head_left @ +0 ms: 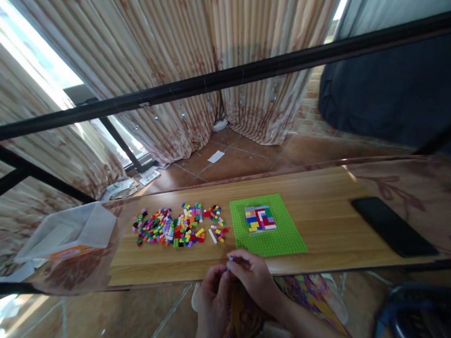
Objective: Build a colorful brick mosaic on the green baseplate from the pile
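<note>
Head view, landmark: the green studded baseplate [292, 241].

Item: one small light-blue toy brick [230, 258], just off the baseplate's near-left corner. We list it as pinched between thumb and fingertips of the right hand [254, 277], which is nearly closed. Left hand [214, 294]: fingers curled, tips close to the brick; whether it grips anything, we cannot tell. We judge the hands meet this way because so small a piece wants fingertip handling.

Item: one multicoloured brick panel [260, 219], on the baseplate's middle, presumably there so the studs hold it steady.

Item: loose bricks [181, 227], spread left of the baseplate, probably for easy picking.

Surroundings: wooden board [325, 199] beneath the baseplate; black phone-like slab [395, 225] to its right; clear plastic bin [81, 227] far left; black rail [206, 83] beyond it. We see nothing standing between hands and baseplate.
</note>
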A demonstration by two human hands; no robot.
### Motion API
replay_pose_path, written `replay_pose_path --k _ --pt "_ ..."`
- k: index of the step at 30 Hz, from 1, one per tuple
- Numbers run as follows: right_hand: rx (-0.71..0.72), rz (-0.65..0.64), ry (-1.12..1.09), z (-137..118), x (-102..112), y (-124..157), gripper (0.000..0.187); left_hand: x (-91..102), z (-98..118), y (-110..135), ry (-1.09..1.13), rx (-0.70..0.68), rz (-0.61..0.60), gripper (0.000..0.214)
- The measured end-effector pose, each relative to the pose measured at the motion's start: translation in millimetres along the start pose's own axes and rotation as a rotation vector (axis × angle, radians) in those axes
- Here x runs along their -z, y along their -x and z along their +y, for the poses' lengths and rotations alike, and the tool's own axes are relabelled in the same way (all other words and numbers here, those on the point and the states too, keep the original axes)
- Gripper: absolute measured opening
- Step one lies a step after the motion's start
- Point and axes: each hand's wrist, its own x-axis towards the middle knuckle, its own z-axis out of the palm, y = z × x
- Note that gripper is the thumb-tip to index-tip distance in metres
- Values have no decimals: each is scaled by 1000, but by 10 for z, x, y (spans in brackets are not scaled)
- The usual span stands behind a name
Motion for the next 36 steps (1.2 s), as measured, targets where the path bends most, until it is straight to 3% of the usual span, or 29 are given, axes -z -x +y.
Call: replay_pose_path --k 4,9,17,23,28,36 --pt "-81 57 -82 34 147 2 18 -59 95 -23 -19 6 33 37" --pt "-7 89 -16 38 329 7 18 -172 280 -152 28 -9 35 33" --pt "340 48 591 -21 613 -74 14 -449 411 -582 80 -90 -36 26" --pt "501 193 820 22 625 -262 18 -658 481 -844 128 -109 -49 29" --pt "534 288 913 90 622 -406 25 -690 480 -1012 136 -84 -109 31" --pt "542 354 980 193 599 -533 29 -735 382 -1224 -13 -150 -83 26"
